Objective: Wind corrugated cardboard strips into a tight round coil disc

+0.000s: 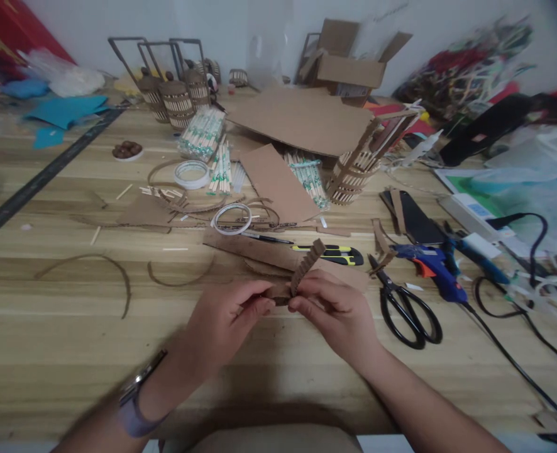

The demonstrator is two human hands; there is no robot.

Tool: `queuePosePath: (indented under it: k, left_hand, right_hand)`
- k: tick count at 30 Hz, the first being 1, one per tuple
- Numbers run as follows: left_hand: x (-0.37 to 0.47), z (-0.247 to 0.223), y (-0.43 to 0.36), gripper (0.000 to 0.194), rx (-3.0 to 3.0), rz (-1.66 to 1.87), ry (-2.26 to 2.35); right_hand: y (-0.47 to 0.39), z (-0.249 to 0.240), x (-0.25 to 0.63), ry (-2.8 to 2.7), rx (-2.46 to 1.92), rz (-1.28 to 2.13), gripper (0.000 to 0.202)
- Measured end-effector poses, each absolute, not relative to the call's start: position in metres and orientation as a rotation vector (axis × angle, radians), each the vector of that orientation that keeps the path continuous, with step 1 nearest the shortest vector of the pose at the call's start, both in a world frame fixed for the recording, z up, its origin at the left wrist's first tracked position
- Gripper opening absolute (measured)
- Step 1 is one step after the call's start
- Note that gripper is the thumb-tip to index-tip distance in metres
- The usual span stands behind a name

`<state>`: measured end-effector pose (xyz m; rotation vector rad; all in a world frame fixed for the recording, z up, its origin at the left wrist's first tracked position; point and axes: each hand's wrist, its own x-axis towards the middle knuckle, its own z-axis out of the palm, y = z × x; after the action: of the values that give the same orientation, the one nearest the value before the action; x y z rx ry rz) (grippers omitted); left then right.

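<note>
A: From the left, what's been laid out?
B: A white dish (130, 158), with round brown balls (126, 148) heaped in it. Behind it, lidded stick-sided containers (177, 104) are lined up; their insides are hidden. Then a clear packet (200, 135), filled with pale sticks.
A: And now the left hand (231, 314)!
B: A narrow pinch there: one end of the corrugated strip (308, 263) is held between thumb and fingers.
A: The strip's place?
B: Between the hands, over the near part of the wooden table (71, 377), one length angled upward.
A: And the right hand (337, 308)?
B: Pinched tight too, right at the bend. The step in hand is judged to be shaping; a steady hold and even finger pressure seem called for next.
A: Further right?
B: A cardboard box (349, 70) is seen at the back, flaps raised; its contents can't be told. Nearer, a taller stick-sided holder (347, 182) is stood upright.
</note>
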<state>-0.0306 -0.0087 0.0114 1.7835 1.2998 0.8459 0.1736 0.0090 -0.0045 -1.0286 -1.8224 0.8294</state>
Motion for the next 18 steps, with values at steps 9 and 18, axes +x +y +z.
queuePosePath:
  k: [9, 18]
  left_hand:
    - [-0.031, -0.001, -0.009, 0.021, 2.179, 0.791, 1.189]
    - [-0.028, 0.001, -0.011, 0.018, 1.824, 0.794, 1.297]
  right_hand:
    - [0.01, -0.004, 0.176, -1.992, -0.949, 0.721, 0.006]
    - [0.008, -0.002, 0.174, -2.015, -0.997, 0.694, 0.009]
